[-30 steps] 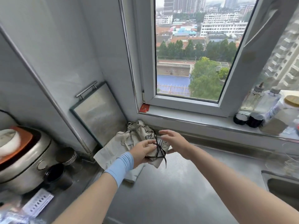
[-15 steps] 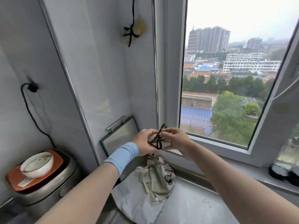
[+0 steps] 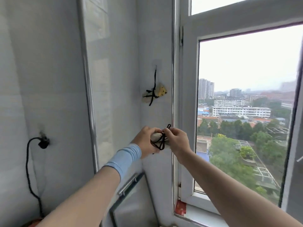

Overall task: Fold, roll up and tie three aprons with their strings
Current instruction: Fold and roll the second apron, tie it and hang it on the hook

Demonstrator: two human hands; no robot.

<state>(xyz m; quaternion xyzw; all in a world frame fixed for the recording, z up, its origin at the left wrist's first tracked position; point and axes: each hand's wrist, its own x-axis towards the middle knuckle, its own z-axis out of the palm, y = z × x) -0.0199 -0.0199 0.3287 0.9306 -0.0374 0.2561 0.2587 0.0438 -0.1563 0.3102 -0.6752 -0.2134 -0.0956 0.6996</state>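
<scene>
Head view shows the left hand [image 3: 146, 141] and right hand [image 3: 176, 139] both gripping a rolled apron [image 3: 156, 138] between them, its black strings [image 3: 161, 141] crossed, while above them another tied bundle [image 3: 155, 95] hangs finished.

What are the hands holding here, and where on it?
Both hands hold one rolled apron bundle in the air: the left hand cups its left end, the right hand grips its right end and pinches the black string.
</scene>
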